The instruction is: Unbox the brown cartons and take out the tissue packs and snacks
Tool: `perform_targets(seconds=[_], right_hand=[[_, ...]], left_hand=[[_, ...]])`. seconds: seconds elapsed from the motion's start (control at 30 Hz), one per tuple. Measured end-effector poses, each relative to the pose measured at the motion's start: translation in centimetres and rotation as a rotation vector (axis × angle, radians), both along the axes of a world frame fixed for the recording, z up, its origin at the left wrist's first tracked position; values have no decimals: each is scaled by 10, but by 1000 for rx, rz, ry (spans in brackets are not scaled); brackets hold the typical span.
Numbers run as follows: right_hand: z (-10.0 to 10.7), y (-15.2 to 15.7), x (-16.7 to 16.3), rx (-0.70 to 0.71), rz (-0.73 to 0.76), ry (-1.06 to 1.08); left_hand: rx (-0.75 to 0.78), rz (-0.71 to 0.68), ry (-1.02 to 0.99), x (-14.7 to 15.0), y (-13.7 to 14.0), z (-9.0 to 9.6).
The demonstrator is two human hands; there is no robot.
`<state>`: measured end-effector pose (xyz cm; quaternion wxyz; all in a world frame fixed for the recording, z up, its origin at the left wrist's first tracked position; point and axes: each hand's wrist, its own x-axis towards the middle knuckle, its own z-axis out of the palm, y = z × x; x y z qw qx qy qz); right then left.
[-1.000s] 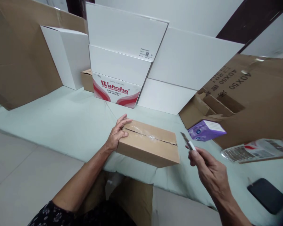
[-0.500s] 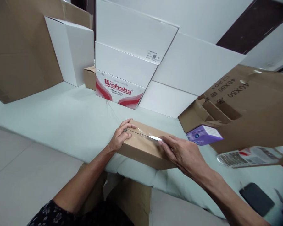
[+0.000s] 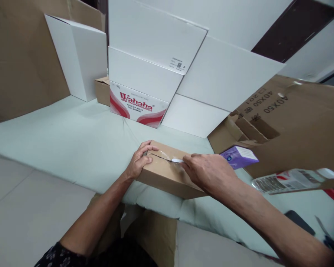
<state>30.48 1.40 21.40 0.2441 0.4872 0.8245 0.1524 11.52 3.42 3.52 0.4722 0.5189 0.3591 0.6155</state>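
Observation:
A closed brown cardboard box (image 3: pixel 167 183) lies on the pale green cloth near its front edge, with clear tape along the top seam. My left hand (image 3: pixel 139 160) grips the box's left end, its thumb on the top face and the fingers over the far corner. Over the top of the box, my right hand (image 3: pixel 203 170) is closed around a white-handled knife that looks like a box cutter (image 3: pixel 177 160). The blade points left and sits at the seam, where a dark slit runs toward my left hand. Whether the tip is in the slit is hard to see.
Behind stand white cartons and a Wahaha carton (image 3: pixel 139 105). A large brown carton (image 3: pixel 22 63) is at left. To the right are a purple box (image 3: pixel 236 157), a plastic bottle (image 3: pixel 292 180), a dark flat object (image 3: pixel 300 221) and scissors (image 3: pixel 325 233).
My right hand has drawn nearer my left hand along the seam, its wrist rotated with the knife. My left hand keeps its grip on the box. The view has shifted slightly.

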Motion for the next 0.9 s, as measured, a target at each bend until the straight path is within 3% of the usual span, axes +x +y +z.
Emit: perform_targets(seconds=[0.17,0.5,0.9], right_hand=[[16,-1,14,-53,-12,-55],[21,0,77,-61,-106,-47],[15,0,132,-21,-132,188]], left_hand=[[-2,8,-3,-1,1,-1],[-33,55,7,-1,-1,6],[-51,72,23,-2,-2,2]])
